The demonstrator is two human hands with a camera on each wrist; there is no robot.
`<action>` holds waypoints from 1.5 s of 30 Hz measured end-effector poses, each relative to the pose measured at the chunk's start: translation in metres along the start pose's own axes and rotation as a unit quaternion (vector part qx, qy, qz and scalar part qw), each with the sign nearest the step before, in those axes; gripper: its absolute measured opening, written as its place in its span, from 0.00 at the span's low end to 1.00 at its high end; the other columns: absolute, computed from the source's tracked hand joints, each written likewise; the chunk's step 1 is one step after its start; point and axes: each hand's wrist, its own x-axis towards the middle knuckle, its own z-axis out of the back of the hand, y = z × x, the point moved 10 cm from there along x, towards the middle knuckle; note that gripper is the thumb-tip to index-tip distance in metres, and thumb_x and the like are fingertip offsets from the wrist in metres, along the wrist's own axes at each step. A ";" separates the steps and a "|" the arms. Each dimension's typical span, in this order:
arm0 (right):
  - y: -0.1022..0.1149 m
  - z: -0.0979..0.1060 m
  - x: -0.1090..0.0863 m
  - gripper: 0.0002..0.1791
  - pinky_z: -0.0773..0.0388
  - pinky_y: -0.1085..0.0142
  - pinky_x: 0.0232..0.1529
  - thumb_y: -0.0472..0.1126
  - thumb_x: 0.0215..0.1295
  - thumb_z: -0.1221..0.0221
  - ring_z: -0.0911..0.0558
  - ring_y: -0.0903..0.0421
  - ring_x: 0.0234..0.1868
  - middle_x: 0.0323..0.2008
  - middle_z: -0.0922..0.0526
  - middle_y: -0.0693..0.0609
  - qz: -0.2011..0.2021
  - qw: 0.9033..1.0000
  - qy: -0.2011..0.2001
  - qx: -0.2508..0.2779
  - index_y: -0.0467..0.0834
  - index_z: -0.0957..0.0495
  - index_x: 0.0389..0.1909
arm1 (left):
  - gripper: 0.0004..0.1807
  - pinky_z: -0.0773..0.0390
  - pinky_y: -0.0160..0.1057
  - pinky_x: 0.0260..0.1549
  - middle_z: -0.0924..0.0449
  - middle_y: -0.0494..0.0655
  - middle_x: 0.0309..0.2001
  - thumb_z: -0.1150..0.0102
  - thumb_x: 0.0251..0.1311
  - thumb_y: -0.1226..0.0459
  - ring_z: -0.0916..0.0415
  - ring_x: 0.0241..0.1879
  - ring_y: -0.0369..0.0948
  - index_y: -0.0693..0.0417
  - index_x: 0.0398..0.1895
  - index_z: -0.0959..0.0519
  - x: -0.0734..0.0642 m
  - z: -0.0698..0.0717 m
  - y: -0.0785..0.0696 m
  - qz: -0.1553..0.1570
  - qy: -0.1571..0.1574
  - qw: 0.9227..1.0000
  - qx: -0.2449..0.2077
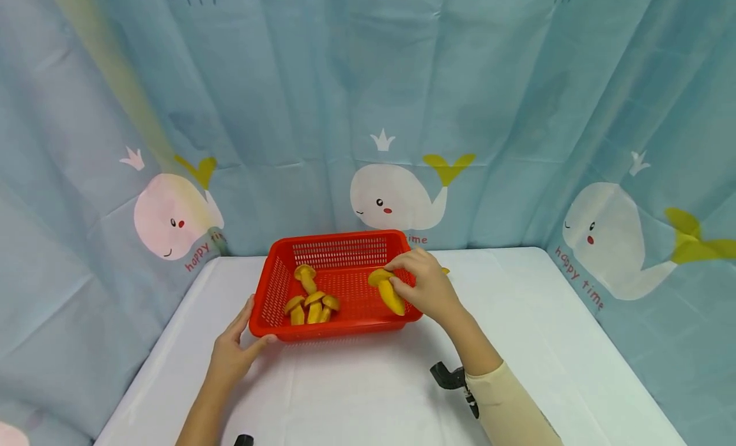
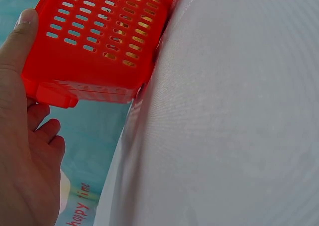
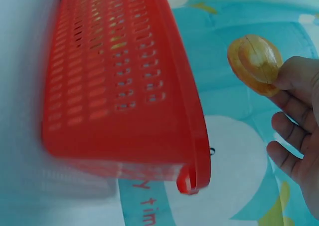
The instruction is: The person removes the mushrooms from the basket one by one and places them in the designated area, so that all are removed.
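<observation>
A red perforated plastic basket [image 1: 339, 331] stands on the table. In it, towards the left, lie several yellow-brown mushrooms [image 1: 314, 308] with rounded caps and thick stems. My left hand [image 1: 232, 356] grips the basket's front left corner; in the left wrist view the thumb lies along the wall and the fingers curl below the rim. Over the basket's right end, my right hand [image 1: 422, 286] pinches another mushroom [image 1: 391, 296] between thumb and fingers, cap up and stem slanting down. In the right wrist view this mushroom [image 3: 259, 61] is seen end-on, beyond the basket rim.
A white cloth covers the table [image 1: 356, 395]. A small yellow tip [image 1: 445, 270] shows behind my right hand, mostly hidden. Blue curtains [image 1: 322, 126] with whale prints enclose the back and sides. A black wrist mount [image 1: 448, 376] sits by the right sleeve.
</observation>
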 end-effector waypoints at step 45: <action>-0.055 0.086 -0.051 0.12 0.24 0.65 0.47 0.32 0.60 0.30 0.21 0.57 0.48 0.44 0.12 0.56 -0.046 0.994 -0.094 -0.015 0.47 0.12 0.43 | 0.52 0.46 0.12 0.57 0.43 0.37 0.79 0.26 0.59 0.52 0.51 0.72 0.14 0.21 0.80 0.49 0.000 0.001 -0.003 -0.001 -0.010 1.000 0.006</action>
